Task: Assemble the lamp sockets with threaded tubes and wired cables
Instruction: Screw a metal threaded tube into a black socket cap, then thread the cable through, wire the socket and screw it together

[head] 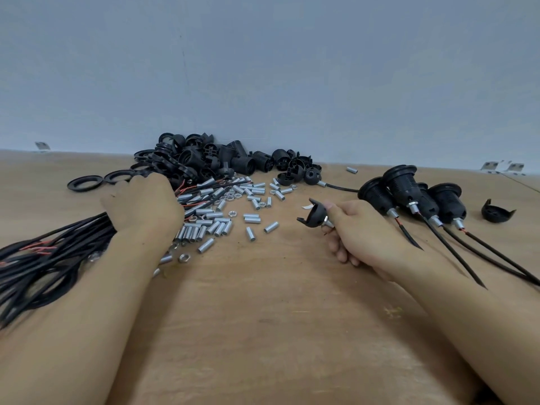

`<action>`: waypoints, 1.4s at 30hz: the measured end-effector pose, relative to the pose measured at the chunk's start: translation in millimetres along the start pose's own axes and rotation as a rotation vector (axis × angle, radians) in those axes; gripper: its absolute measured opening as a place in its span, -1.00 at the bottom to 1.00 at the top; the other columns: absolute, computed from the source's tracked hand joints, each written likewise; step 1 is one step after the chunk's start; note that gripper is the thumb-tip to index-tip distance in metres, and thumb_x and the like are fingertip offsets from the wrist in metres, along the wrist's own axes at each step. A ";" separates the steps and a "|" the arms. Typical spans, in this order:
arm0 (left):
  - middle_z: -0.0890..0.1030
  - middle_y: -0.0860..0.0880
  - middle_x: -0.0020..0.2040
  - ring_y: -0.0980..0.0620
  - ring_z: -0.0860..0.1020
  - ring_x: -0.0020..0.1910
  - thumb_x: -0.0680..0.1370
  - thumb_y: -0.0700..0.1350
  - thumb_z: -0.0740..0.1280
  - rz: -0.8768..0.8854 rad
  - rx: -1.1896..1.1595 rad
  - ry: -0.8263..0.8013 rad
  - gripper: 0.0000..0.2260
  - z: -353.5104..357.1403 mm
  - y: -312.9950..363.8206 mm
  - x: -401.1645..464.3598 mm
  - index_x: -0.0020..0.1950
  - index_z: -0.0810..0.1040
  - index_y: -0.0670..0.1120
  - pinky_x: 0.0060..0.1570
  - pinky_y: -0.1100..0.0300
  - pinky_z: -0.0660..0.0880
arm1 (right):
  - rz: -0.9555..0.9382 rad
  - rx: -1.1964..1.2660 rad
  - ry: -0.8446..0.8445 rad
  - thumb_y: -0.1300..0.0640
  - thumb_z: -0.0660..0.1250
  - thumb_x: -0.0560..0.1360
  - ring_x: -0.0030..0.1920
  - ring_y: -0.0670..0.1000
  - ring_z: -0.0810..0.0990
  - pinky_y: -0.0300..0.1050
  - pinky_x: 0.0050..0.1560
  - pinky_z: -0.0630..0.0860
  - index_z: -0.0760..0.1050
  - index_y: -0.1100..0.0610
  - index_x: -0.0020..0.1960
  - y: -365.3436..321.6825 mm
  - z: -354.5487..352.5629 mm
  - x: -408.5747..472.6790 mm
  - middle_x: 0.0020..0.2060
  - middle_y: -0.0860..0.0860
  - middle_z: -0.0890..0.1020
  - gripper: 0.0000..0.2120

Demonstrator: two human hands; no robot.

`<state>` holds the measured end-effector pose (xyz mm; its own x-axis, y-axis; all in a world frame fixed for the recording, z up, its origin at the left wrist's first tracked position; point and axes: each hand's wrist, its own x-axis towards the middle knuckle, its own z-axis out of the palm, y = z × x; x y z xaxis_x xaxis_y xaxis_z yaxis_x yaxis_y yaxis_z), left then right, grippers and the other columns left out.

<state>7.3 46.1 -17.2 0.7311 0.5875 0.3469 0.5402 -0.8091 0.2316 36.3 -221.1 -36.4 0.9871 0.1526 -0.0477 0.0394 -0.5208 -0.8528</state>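
Note:
My right hand (358,229) grips a black socket cap (314,214) with a short silver threaded tube (328,222) fitted at its base, held just above the wooden table (263,317). My left hand (143,204) reaches palm-down into the bundle of black wired cables (43,258), over their red wire ends; its fingers are hidden, so whether it grips a cable is unclear. Loose silver threaded tubes (222,217) and nuts lie scattered between my hands. A heap of black socket parts (210,157) sits at the back by the wall.
Several assembled sockets with cables (415,194) lie at the right, their cables trailing toward the front edge. A lone black cap (498,210) rests further right. Two black rings (86,182) lie at the back left. The grey wall (263,68) bounds the table behind.

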 end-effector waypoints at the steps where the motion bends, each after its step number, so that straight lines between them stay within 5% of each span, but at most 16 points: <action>1: 0.60 -0.27 -0.08 -0.31 0.58 -0.03 0.53 -0.21 0.31 -0.003 -0.035 0.019 -0.87 0.1 -0.2 2.5 -0.06 0.58 -0.27 -0.03 -0.04 0.52 | -0.002 0.013 0.009 -0.07 0.08 0.66 -0.61 -0.06 0.41 -0.26 -0.62 0.25 0.48 0.15 -0.13 0.5 0.2 0.3 -0.58 -0.03 0.50 -0.62; 7: 0.62 -0.25 0.03 -0.32 0.57 0.02 0.54 -0.26 0.29 0.093 -0.294 0.211 -0.80 8.7 0.5 6.7 0.11 0.63 -0.18 0.00 -0.08 0.50 | -0.038 0.109 0.045 -0.14 0.12 0.64 -0.61 0.00 0.48 -0.27 -0.65 0.28 0.50 0.17 -0.09 4.0 -0.5 2.0 -0.56 0.03 0.54 -0.60; 11: 0.60 -0.23 0.00 -0.25 0.59 -0.06 0.57 -0.28 0.33 0.618 -0.553 0.510 -0.84 2.2 21.0 -9.4 0.10 0.66 -0.22 -0.07 -0.09 0.52 | -0.030 0.406 -0.100 0.01 0.29 0.60 -0.43 0.09 0.65 -0.21 -0.53 0.50 0.51 0.30 0.00 1.1 -3.2 0.6 -0.38 0.16 0.67 -0.69; 16: 0.61 -0.22 -0.12 -0.18 0.59 -0.17 0.54 -0.36 0.35 1.066 -0.730 0.558 -0.87 8.5 60.0 -46.4 0.01 0.68 -0.30 -0.16 -0.01 0.54 | -0.115 0.563 -0.271 0.30 0.39 0.49 -0.37 0.03 0.60 -0.19 -0.40 0.54 0.50 0.27 0.05 -4.8 -7.6 -5.7 -0.34 0.14 0.62 -0.84; 22: 0.65 -0.10 -0.13 -0.20 0.57 -0.19 0.51 -0.34 0.42 1.107 -0.611 0.413 -0.81 33.7 73.6 -61.7 0.07 0.70 -0.16 -0.15 -0.10 0.49 | -0.080 0.507 -0.155 0.33 0.35 0.54 -0.29 0.06 0.63 -0.07 -0.28 0.62 0.52 0.20 0.11 -4.7 0.2 -7.2 -0.17 0.14 0.61 -0.83; 28: 0.61 -0.13 -0.02 0.00 0.56 -0.10 0.56 -0.30 0.37 1.073 -0.871 0.297 -0.84 30.2 73.6 -62.6 0.12 0.65 -0.21 -0.10 0.04 0.54 | -0.128 0.812 -0.164 0.07 0.41 0.40 -0.36 0.04 0.63 -0.17 -0.37 0.56 0.60 0.21 -0.07 -7.1 -8.2 -1.4 -0.29 0.11 0.64 -0.78; 31: 0.61 -0.11 -0.11 -0.06 0.55 -0.15 0.58 -0.13 0.37 1.161 -0.878 0.223 -0.83 24.6 70.4 -67.9 -0.01 0.65 -0.22 -0.13 0.02 0.50 | -0.128 0.943 -0.029 0.07 0.35 0.48 -0.34 0.02 0.67 -0.22 -0.38 0.57 0.55 0.22 -0.12 -9.6 -17.7 3.7 -0.36 0.07 0.64 -0.81; 35: 0.65 -0.06 -0.10 -0.06 0.60 -0.10 0.51 0.00 0.46 1.327 -0.754 -0.097 -0.77 21.8 66.7 -77.3 -0.04 0.67 -0.17 -0.06 0.03 0.50 | -0.075 1.102 0.253 -0.01 0.30 0.57 -0.37 -0.02 0.68 -0.30 -0.48 0.48 0.48 0.15 -0.12 -11.4 -39.7 9.3 -0.38 0.00 0.66 -0.77; 39: 0.59 0.08 -0.16 0.12 0.53 -0.14 0.54 0.04 0.44 1.246 -0.622 -0.246 -0.84 24.3 66.7 -75.0 -0.06 0.67 -0.05 -0.11 0.21 0.46 | -0.032 1.228 0.494 -0.11 0.18 0.63 -0.41 -0.09 0.65 -0.34 -0.52 0.40 0.41 0.11 -0.14 -9.0 -53.1 8.4 -0.36 -0.01 0.70 -0.68; 42: 0.51 0.14 -0.28 0.17 0.48 -0.24 0.55 0.07 0.40 1.111 -0.611 -0.281 -0.85 29.2 64.0 -71.0 -0.11 0.63 0.02 -0.14 0.11 0.50 | -0.025 1.311 0.540 -0.10 0.17 0.64 -0.42 -0.09 0.64 -0.34 -0.51 0.41 0.40 0.11 -0.13 -9.2 -57.4 7.9 -0.33 0.03 0.70 -0.69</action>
<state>2.1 -46.9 -53.5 0.7642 -0.4756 0.4358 -0.6297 -0.6962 0.3445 52.6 -263.3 1.0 0.9370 -0.3405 -0.0783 0.1822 0.6677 -0.7218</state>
